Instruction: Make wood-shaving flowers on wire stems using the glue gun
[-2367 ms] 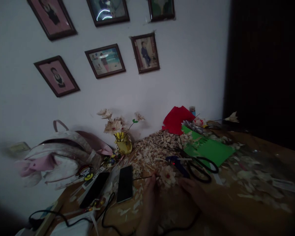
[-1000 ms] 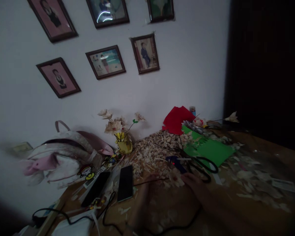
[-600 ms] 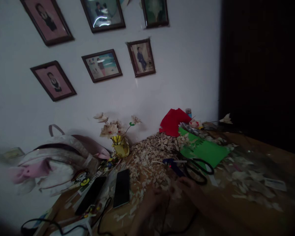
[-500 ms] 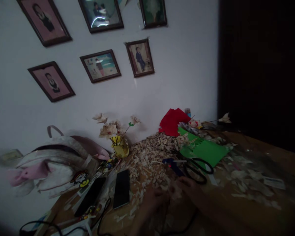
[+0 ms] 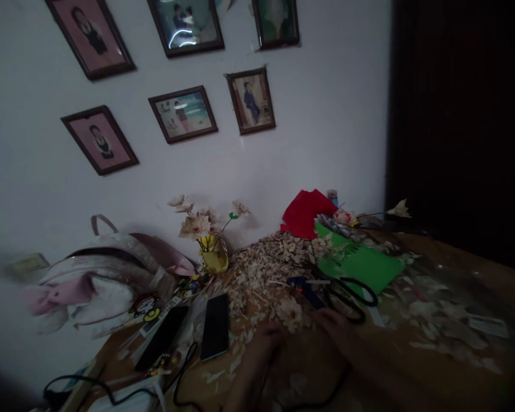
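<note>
The room is dim, so fine detail of my fingers is lost. My left hand (image 5: pixel 268 336), low in the middle, has its fingers curled closed. A cream handmade flower (image 5: pixel 290 313) with a reddish centre stands at its fingertips, seemingly held there; the stem is lost in shadow. To the right, my right hand (image 5: pixel 332 323) has its fingers drawn together by the lower end of a blue glue gun (image 5: pixel 305 290) with a lit red light. Whether it grips the gun or something small cannot be made out. Black-handled scissors (image 5: pixel 356 313) lie just beyond that hand.
Pale petal scraps (image 5: pixel 257 272) heap across the wooden table. Behind lie red sheet material (image 5: pixel 308 212) and a green sheet (image 5: pixel 364 266). At left are a yellow vase (image 5: pixel 214 257) of flowers, a phone (image 5: pixel 215 327), another dark phone (image 5: pixel 162 337), cables and a pale backpack (image 5: pixel 107 274).
My hands have moved apart. The flower, blurred between them before, now shows clearly farther up and left. The whole view has shifted slightly.
</note>
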`<state>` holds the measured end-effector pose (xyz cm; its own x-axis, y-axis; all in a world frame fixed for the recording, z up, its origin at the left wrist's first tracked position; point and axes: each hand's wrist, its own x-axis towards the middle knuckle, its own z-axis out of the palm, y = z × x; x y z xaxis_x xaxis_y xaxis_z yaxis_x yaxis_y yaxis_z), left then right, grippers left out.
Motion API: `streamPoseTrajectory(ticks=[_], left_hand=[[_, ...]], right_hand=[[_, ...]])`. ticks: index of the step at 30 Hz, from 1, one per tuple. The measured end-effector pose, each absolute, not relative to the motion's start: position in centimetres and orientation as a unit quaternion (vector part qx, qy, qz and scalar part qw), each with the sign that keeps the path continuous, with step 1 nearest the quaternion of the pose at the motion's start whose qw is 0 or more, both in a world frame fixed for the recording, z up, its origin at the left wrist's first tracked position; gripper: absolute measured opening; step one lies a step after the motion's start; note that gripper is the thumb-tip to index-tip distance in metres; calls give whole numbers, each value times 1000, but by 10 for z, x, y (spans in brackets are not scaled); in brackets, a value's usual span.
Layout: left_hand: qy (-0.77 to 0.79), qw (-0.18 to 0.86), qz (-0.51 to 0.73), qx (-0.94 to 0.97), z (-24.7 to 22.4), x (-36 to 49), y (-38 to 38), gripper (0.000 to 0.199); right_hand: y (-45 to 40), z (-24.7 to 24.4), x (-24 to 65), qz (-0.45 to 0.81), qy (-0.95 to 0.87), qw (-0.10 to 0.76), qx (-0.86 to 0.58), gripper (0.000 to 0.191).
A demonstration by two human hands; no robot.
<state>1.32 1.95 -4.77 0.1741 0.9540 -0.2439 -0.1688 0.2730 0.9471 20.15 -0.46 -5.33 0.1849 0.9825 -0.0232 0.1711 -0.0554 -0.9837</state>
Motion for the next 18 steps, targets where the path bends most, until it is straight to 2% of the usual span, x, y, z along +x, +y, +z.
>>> streamPoseTrajectory(ticks=[7, 18], left_hand=[[491, 580, 476, 442, -37, 7, 28, 22], [488, 581, 544, 359, -40, 10, 29, 41]], right_hand=[[-8, -46, 200, 403, -492, 477, -606, 29], [-8, -51, 197, 398, -525, 471, -586, 31]])
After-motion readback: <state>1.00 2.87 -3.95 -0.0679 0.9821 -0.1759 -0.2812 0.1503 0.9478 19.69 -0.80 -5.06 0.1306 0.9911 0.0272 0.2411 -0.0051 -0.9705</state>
